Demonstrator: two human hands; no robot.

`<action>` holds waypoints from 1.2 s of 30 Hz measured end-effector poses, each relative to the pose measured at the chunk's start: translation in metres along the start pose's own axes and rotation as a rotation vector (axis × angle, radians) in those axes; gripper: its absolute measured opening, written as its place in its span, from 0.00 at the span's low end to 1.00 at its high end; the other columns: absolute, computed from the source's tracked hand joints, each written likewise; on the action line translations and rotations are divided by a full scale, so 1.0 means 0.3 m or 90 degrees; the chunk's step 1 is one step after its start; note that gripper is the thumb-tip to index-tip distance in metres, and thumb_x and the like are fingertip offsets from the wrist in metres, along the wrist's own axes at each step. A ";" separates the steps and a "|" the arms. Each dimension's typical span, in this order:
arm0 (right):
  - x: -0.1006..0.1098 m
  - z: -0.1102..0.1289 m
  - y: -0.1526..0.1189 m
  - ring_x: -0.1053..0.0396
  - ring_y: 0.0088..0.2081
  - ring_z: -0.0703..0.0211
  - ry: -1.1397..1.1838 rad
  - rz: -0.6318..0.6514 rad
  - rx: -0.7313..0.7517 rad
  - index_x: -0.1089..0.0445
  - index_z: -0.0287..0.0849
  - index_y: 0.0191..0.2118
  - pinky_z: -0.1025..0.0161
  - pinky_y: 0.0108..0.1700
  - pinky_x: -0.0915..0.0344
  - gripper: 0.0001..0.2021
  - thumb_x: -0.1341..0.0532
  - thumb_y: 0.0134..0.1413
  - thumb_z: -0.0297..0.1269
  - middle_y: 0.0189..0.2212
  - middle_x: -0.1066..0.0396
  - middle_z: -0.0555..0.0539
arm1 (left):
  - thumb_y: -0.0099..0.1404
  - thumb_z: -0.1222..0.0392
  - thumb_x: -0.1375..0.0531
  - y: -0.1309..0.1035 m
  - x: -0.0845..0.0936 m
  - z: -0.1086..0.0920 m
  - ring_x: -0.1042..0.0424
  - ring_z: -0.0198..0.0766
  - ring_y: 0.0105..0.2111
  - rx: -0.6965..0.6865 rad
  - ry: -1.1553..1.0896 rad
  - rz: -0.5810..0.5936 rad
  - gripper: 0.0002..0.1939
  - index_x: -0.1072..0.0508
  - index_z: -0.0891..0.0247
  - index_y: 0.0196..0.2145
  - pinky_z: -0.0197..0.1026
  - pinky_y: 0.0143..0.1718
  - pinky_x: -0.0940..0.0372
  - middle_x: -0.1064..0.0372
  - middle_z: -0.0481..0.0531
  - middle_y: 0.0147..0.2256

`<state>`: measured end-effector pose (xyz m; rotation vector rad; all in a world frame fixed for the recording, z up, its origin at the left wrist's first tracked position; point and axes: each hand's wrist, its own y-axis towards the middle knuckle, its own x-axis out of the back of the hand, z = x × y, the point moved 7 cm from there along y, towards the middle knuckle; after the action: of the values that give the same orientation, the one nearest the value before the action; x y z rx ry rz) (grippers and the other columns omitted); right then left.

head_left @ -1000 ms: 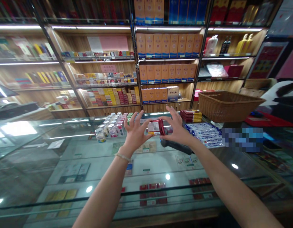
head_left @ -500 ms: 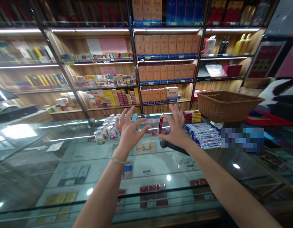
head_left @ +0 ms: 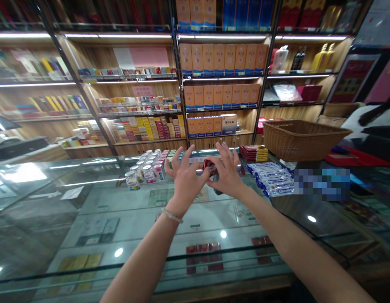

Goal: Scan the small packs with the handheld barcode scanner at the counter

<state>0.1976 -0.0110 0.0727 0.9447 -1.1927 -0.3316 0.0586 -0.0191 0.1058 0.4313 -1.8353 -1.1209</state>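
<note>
Over the glass counter (head_left: 119, 210), my right hand (head_left: 228, 174) pinches a small red packet (head_left: 210, 165) between thumb and forefinger, its other fingers raised. My left hand (head_left: 187, 176) meets it from the left, thumb and forefinger closed at the packet's near edge. A beaded bracelet (head_left: 172, 215) circles my left wrist. Fingers cover part of the packet, and its print is too small to read. Beneath my right hand a dark object (head_left: 218, 191) is mostly hidden. Just beyond that hand lies a stack of red and yellow packets (head_left: 254, 153).
Small white-lidded bottles (head_left: 148, 172) stand in rows left of my hands. Blue-and-white sachets (head_left: 272, 179) lie to the right, with a wicker basket (head_left: 305, 139) behind them. Shelves of orange boxes (head_left: 222, 60) line the back wall. Flat packs (head_left: 204, 257) show under the glass.
My left hand has moved right and its thumb and forefinger have closed on the packet. In my right hand the packet has turned from edge-on to show more of its face.
</note>
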 end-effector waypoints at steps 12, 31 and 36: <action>-0.006 -0.192 -0.026 0.60 0.76 0.35 0.002 -0.086 -0.036 0.35 0.48 0.62 0.31 0.72 0.63 0.33 0.31 0.55 0.55 0.76 0.56 0.37 | 0.67 0.52 0.37 0.042 0.003 0.144 0.47 0.55 0.70 0.110 -0.110 0.000 0.12 0.21 0.56 0.27 0.65 0.72 0.52 0.35 0.48 0.66; -0.002 -0.191 -0.027 0.58 0.75 0.34 -0.046 -0.070 0.003 0.33 0.43 0.56 0.30 0.72 0.63 0.28 0.31 0.55 0.52 0.73 0.50 0.32 | 0.55 0.44 0.26 0.025 -0.022 0.137 0.54 0.64 0.74 -0.107 0.122 0.107 0.40 0.31 0.46 0.64 0.73 0.72 0.74 0.52 0.56 0.75; -0.006 -0.193 -0.031 0.58 0.75 0.35 -0.048 -0.062 0.005 0.33 0.44 0.57 0.30 0.72 0.63 0.29 0.31 0.54 0.53 0.73 0.51 0.32 | 0.55 0.48 0.25 0.025 -0.027 0.124 0.53 0.64 0.74 -0.133 0.129 0.109 0.36 0.29 0.48 0.60 0.74 0.71 0.75 0.51 0.57 0.74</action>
<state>0.2511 0.0104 0.0611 1.0068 -1.2202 -0.4435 0.0327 0.0096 0.1014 0.2508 -1.5315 -1.0956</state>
